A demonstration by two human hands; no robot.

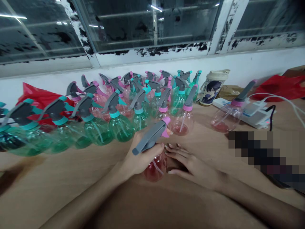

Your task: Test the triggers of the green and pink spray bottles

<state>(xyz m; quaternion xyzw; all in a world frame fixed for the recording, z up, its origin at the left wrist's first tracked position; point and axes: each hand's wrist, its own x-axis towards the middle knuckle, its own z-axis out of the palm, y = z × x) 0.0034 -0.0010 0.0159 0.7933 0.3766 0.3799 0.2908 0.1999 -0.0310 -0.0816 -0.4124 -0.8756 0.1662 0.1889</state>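
Note:
My left hand (140,156) grips a spray bottle (156,168) around its neck and upper body. The bottle has a clear pink-tinted body, a pink collar and a grey trigger head (150,136) tilted to the left. My right hand (193,162) lies on the wooden table (59,187) right next to the bottle. Its fingers are apart and its fingertips are close to my left hand. The bottle's lower part stands near the table's surface, with my hands hiding part of it.
Dense rows of green and pink spray bottles (120,127) stand just beyond my hands. Farther right are a lone pink bottle (226,117), a printed cup (213,89), a white power strip (252,111) with cables, and a red plastic bag (278,87). A pixelated patch (262,156) covers the right side.

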